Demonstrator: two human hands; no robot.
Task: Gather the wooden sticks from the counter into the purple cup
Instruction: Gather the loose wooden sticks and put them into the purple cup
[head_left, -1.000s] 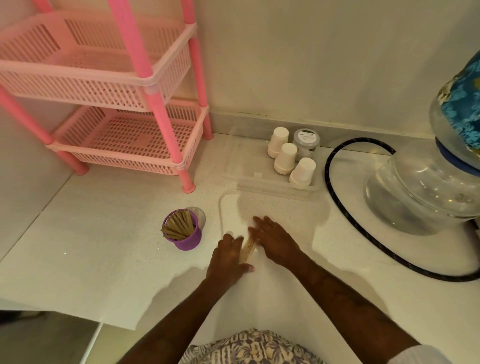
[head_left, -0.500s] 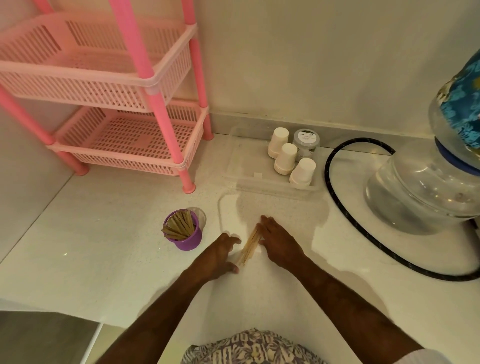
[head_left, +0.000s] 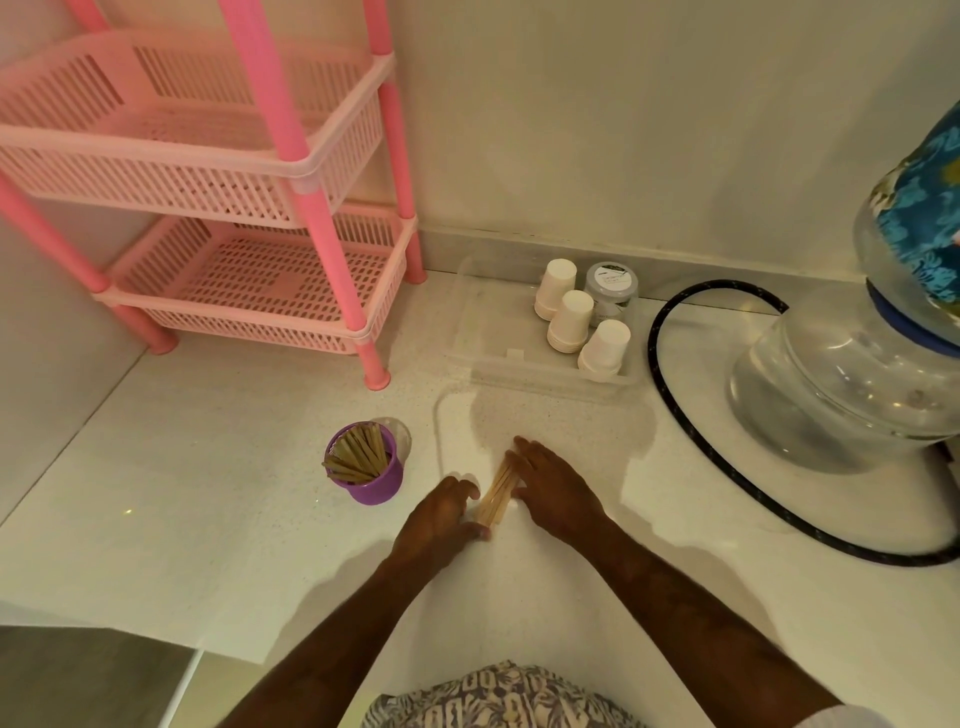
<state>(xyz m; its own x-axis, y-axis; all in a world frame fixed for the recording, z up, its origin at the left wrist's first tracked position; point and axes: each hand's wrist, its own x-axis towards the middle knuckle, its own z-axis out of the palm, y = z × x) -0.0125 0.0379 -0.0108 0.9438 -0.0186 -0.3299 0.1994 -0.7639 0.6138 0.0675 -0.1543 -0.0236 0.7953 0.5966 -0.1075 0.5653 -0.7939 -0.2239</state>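
Wooden sticks (head_left: 496, 493) bundled flat on the white counter (head_left: 208, 467), my left hand (head_left: 441, 519) curled against their left side, thumb at the near ends, my right hand (head_left: 556, 493) flat and open along their right side, purple cup (head_left: 371, 480) nearby to the left, already holding sticks.

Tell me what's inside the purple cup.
The purple cup holds a bundle of wooden sticks, leaning at angles. Their lower ends and the cup's bottom are hidden by its wall.
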